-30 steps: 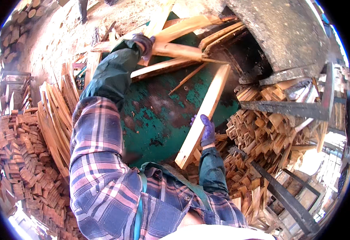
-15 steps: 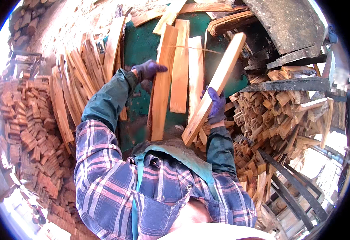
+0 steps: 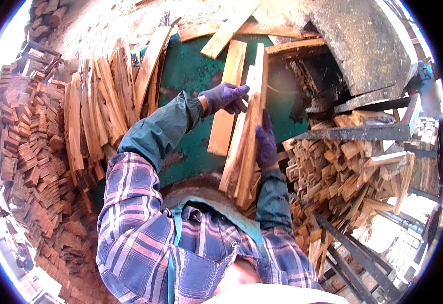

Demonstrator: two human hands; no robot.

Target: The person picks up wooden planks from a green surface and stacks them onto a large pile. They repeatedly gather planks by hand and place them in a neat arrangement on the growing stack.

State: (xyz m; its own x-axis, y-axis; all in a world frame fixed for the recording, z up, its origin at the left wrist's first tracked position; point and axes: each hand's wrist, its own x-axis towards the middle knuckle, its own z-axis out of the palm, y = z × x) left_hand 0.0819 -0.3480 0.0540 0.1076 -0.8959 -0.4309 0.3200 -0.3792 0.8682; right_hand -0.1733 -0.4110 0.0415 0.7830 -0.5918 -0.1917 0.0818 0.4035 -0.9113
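Both my hands wear purple gloves. My right hand grips long, narrow wooden planks at their right edge; they are held side by side and slant toward me. My left hand is at the left side of these planks, its forefinger stretched out and the other fingers loosely bent, with nothing plainly held. Beneath my left hand, a wider plank lies on the worn green tabletop. Another short plank rests across the far edge of the table.
Split wood strips lean in a row at the left. Beyond them rises a large stack of cut wood. More cut pieces are piled on the right, under a dark metal bar. A grey slab stands at the far right.
My left hand has moved right, away from where it held a plank. My right hand has come slightly nearer and left, its plank now more upright and alongside another.
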